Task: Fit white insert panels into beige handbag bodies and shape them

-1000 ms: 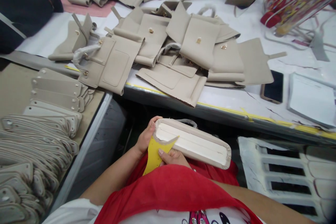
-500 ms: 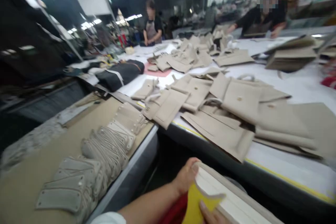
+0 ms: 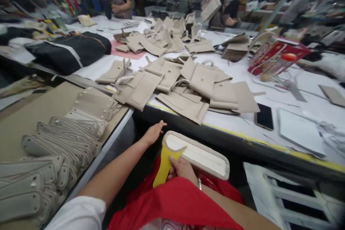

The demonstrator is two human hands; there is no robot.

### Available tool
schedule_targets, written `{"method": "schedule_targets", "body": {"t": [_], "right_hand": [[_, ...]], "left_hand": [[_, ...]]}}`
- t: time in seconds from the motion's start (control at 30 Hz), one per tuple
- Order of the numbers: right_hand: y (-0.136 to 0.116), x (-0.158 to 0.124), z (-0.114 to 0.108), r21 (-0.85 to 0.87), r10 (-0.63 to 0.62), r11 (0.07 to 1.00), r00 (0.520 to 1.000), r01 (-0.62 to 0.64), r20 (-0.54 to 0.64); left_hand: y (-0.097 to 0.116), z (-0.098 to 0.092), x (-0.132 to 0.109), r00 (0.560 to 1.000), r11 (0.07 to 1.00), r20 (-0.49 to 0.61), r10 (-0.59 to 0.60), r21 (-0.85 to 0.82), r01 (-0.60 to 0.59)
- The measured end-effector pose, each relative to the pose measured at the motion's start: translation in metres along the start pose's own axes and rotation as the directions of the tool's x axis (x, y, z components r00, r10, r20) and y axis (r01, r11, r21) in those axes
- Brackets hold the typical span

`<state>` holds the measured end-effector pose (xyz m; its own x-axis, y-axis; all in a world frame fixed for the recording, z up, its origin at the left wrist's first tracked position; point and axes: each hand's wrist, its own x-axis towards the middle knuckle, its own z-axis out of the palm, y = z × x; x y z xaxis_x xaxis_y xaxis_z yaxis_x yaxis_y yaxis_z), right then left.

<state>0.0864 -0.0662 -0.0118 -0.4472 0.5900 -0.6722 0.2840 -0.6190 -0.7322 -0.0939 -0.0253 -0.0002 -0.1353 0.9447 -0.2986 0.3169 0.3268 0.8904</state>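
Note:
My right hand [image 3: 183, 169] is closed round a flat yellow scraper [image 3: 164, 165] with a curved, notched end. A beige bag piece [image 3: 228, 165] with a white inner face and a raised rounded rim rests at my lap, beside the scraper. My left hand [image 3: 154, 133] reaches forward just left of the bag piece, apart from it, fingers stretched out and nothing in them. Ahead of it, small beige bags [image 3: 144, 88] with flaps and studs lie heaped along the table edge.
To the left, a board [image 3: 60, 95] carries stacks of grey-beige straps [image 3: 61, 140]. On the white table [image 3: 269, 90] are a black bundle [image 3: 67, 52], a phone [image 3: 264, 116], a white pad [image 3: 300, 131] and a red bag [image 3: 280, 57]. Two people stand behind it. A white slatted stool [image 3: 265, 190] is at right.
My left hand has let go of the bag piece and moved forward-left, fingers extended. My right hand keeps the yellow scraper. The view has swung right and down.

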Motion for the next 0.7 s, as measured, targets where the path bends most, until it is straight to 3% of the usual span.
{"method": "schedule_targets", "body": {"t": [0.13,0.27,0.4,0.47,0.53,0.57,0.63,0.7], "right_hand": [[0.003,0.003,0.003,0.055,0.055,0.997,0.996,-0.051,-0.065],[0.003,0.004,0.002,0.021,0.032,0.999,0.999,-0.031,-0.039],[0.003,0.009,-0.004,-0.025,0.038,0.999,0.999,-0.039,-0.029],[0.0,0.012,-0.007,-0.06,0.05,0.997,0.998,-0.052,-0.032],[-0.002,0.014,-0.008,-0.092,0.062,0.994,0.997,-0.066,-0.041],[-0.004,0.014,-0.008,-0.087,0.067,0.994,0.997,-0.071,-0.043],[-0.006,0.011,-0.007,-0.047,0.063,0.997,0.998,-0.064,-0.028],[-0.009,0.002,-0.007,-0.011,0.018,1.0,1.0,-0.017,0.013]], "left_hand": [[0.019,0.032,0.005,0.971,0.915,-0.016,0.24,0.339,-0.221],[0.024,0.051,0.003,0.972,0.83,0.002,0.236,0.52,-0.203],[0.023,0.055,0.005,0.958,0.587,0.02,0.287,0.787,-0.193],[0.023,0.058,0.009,0.956,0.533,0.007,0.295,0.829,-0.17],[0.025,0.06,0.012,0.964,0.579,-0.032,0.264,0.805,-0.131],[0.025,0.061,0.014,0.971,0.651,-0.061,0.23,0.751,-0.107],[0.024,0.06,0.016,0.984,0.829,-0.107,0.14,0.556,-0.057],[0.021,0.054,0.017,0.99,0.94,-0.121,0.066,0.34,-0.022]]}}
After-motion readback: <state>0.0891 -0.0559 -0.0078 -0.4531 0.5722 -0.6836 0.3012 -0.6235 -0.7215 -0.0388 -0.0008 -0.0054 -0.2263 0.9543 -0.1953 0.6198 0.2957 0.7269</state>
